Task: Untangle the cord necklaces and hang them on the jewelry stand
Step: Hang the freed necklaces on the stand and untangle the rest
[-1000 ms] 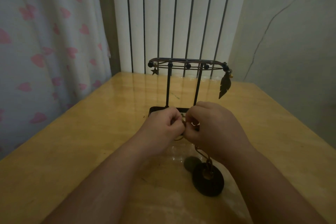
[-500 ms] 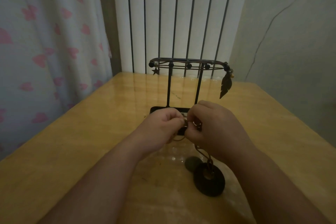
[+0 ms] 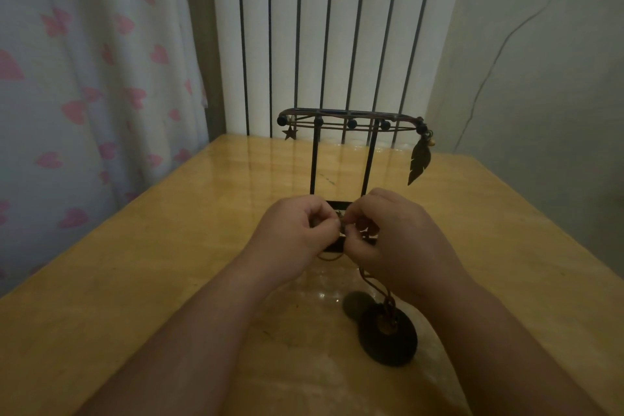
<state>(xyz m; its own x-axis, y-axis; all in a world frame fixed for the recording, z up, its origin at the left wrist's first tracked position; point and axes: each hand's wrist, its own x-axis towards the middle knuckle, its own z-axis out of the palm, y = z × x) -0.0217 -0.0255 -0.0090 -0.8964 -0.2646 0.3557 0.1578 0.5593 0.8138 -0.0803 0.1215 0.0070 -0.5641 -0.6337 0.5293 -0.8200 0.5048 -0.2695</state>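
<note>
fingers (image 3: 358,213) shifted slightly, cord (image 3: 368,280) pinch adjusted

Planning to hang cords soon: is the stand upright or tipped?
Upright: the stand has two posts rising straight from its base on the table, top bar level.

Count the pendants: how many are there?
4: star and feather hang from the stand; black ring and smaller dark disc lie on the table. The left hand and right hand may hide more.
</note>
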